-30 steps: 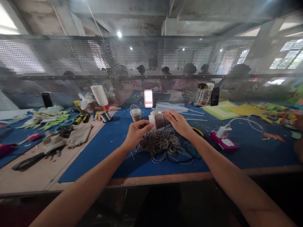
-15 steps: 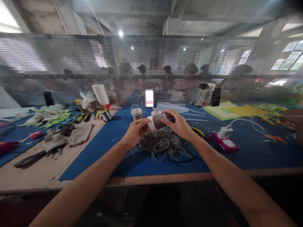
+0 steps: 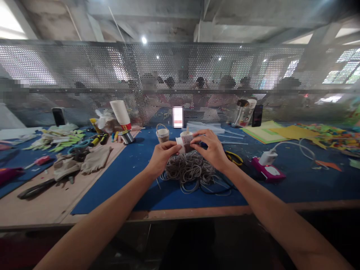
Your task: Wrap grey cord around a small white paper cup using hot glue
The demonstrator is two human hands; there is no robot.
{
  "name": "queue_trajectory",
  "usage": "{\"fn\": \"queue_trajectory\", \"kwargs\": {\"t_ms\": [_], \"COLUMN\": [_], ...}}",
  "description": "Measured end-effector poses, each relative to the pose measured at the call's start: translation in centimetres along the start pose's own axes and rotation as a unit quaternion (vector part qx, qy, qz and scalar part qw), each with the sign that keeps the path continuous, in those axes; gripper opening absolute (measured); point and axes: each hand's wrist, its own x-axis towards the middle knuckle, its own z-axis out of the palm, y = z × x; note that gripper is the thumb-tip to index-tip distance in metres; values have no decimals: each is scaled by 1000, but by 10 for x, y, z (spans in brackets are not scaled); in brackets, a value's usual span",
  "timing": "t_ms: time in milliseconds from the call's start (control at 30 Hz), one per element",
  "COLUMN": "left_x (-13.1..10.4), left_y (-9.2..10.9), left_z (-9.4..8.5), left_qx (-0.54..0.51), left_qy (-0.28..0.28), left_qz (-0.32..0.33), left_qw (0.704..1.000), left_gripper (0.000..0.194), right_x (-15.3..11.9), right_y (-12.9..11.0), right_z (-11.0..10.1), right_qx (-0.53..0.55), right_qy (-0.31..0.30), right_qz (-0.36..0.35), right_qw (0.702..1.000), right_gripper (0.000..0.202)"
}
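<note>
A small white paper cup (image 3: 181, 145), partly wrapped in grey-brown cord, lies tilted between my hands above the table. My left hand (image 3: 161, 155) is closed on its left end, thumb and fingers pinching near the rim. My right hand (image 3: 209, 148) is closed at the wrapped side, its fingertips pressed there; whether they also grip a strand cannot be made out. Under both hands spreads a loose heap of grey cord (image 3: 191, 172). Just behind stands another pale cup (image 3: 185, 134), mostly covered. A cup with a looped handle (image 3: 162, 135) stands to the left.
Right of my hands lie yellow-handled pliers (image 3: 234, 158) and a magenta power strip (image 3: 267, 169) with a plugged-in charger. Gloves (image 3: 95, 160) and stacked paper cups (image 3: 120, 112) are on the left. A phone (image 3: 177, 117) stands ahead, before a perforated metal screen (image 3: 174, 67).
The cup has turned and shifted slightly left, showing less of its wrapped side. My right fingers have drawn in and down its side; my left hand remains at the cup's end.
</note>
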Motion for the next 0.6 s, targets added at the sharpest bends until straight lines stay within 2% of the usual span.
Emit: {"fn": "queue_trajectory", "kwargs": {"t_ms": [300,600], "left_x": [-7,-12], "left_y": [10,10], "left_z": [9,15], "left_qx": [144,175], "left_qy": [26,-23], "left_qz": [35,48], "left_qw": [989,983], "left_gripper": [23,21], "right_x": [2,3], "right_y": [-7,-10], "right_z": [-2,-2], "right_qx": [20,36], "right_qy": [13,21], "right_qz": [0,-5], "right_qw": [1000,999], "right_gripper": [1,2]}}
